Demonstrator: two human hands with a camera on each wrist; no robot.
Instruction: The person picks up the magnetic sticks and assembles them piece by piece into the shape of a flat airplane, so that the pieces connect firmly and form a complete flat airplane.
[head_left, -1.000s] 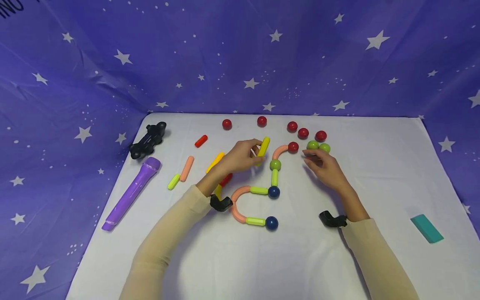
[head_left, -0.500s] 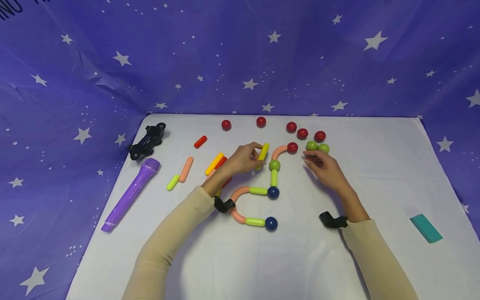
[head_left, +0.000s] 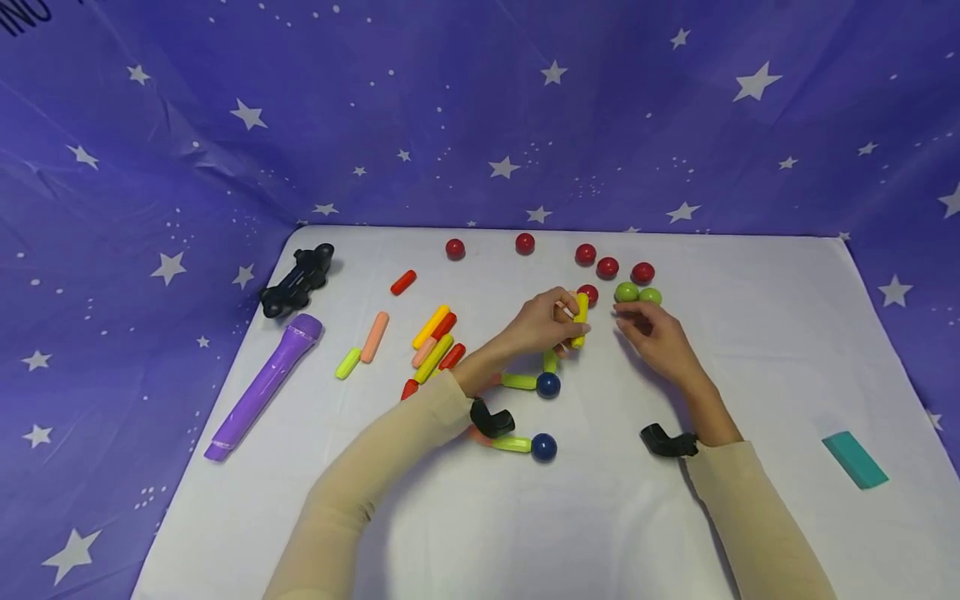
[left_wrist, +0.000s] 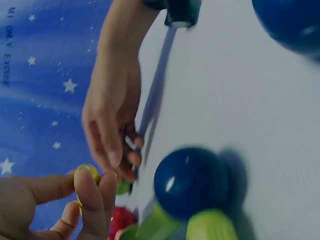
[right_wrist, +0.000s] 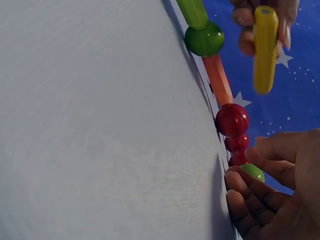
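Note:
My left hand (head_left: 542,323) pinches a yellow rod (head_left: 581,321) between thumb and fingers, raised above a chain of rods and balls. The rod's full length shows in the right wrist view, where its end (right_wrist: 265,50) points downward. My right hand (head_left: 656,343) holds nothing; its fingers are loosely bent beside two green balls (head_left: 626,292) and the chain's red end ball (head_left: 588,295). Two dark blue balls (head_left: 548,385) join light-green rods (head_left: 513,445) in the chain. My left hand and forearm hide its green ball and most of its curved pink rods in the head view.
Several red balls (head_left: 607,267) lie along the back of the white table (head_left: 600,533). Left of my left arm are loose coloured rods (head_left: 433,358), a purple microphone-shaped toy (head_left: 262,387) and a black object (head_left: 297,281). A teal block (head_left: 855,459) lies at the right.
My left hand has carried the yellow rod to the right, over the chain and closer to my right hand, uncovering loose rods. My right hand has stayed nearly still.

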